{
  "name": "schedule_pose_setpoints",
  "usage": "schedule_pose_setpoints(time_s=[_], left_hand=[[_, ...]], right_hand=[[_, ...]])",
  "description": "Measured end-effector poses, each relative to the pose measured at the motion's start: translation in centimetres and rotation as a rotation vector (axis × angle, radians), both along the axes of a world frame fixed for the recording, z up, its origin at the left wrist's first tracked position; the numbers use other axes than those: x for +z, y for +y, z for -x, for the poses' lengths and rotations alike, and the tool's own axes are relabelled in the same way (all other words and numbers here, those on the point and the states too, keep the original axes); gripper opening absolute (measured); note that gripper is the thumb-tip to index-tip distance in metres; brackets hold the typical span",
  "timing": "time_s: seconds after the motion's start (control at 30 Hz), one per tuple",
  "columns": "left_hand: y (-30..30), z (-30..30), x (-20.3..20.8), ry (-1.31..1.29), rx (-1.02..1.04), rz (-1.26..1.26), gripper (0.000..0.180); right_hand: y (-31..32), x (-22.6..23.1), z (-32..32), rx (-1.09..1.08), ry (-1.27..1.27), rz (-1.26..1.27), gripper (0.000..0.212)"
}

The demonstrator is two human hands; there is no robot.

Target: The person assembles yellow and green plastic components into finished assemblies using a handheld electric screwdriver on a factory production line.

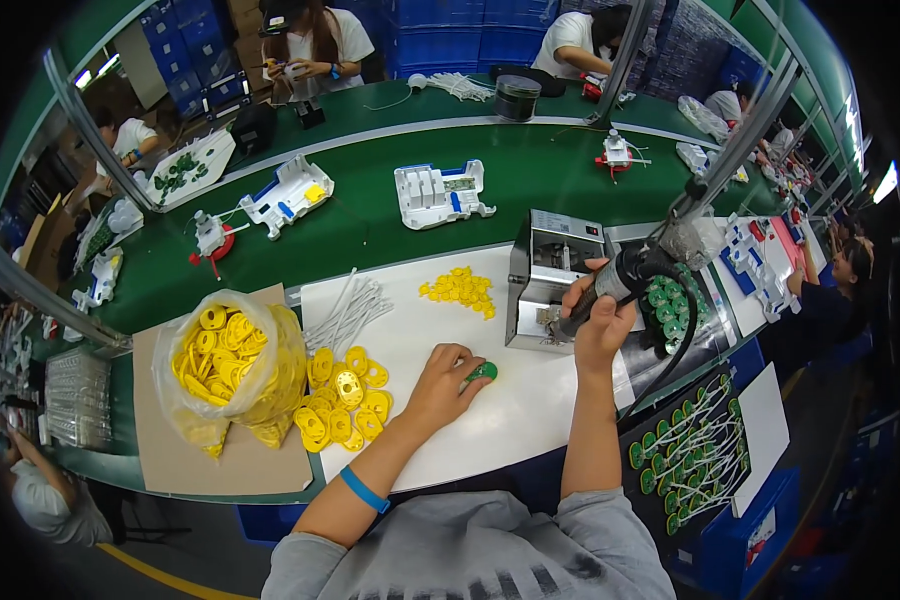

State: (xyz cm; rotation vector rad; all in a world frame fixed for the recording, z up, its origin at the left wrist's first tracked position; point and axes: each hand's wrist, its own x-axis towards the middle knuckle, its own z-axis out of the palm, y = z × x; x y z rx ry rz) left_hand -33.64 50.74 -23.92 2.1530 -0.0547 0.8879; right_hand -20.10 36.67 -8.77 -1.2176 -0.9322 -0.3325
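On the white work sheet [410,440], my left hand [443,388] is closed with its fingers on a small round green circuit board [483,373]. My right hand [602,325] grips a black electric screwdriver [618,280], its cable looping down to the right. The tool's tip is close to a metal box-shaped screw feeder [550,245]; whether it touches cannot be made out. Beyond my left hand lies a scatter of small yellow plastic parts [460,290]. Nearer to my left forearm is a pile of yellow oval plates [345,395].
At left stands a plastic bag [235,370] full of yellow plates on cardboard. White wires [350,312] lie behind the pile. Right of the feeder are several green discs [675,310]; a black tray [685,450] holds wired boards. White housings [440,195] rest on the green conveyor; co-workers sit beyond.
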Motion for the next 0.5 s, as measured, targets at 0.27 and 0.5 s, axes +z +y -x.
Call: schedule_pose_setpoints(time_s=[0.27, 0.5], left_hand=[[2.1, 1.9, -1.7, -0.046, 0.007, -0.025, 0.029], [2.7, 2.4, -1.9, -0.054, 0.006, -0.024, 0.031]], right_hand=[[3.0, -6.1, 5.6, 0.007, 0.102, -0.053, 0.082], [5.4, -8.4, 6.8, 0.019, 0.145, -0.038, 0.092]])
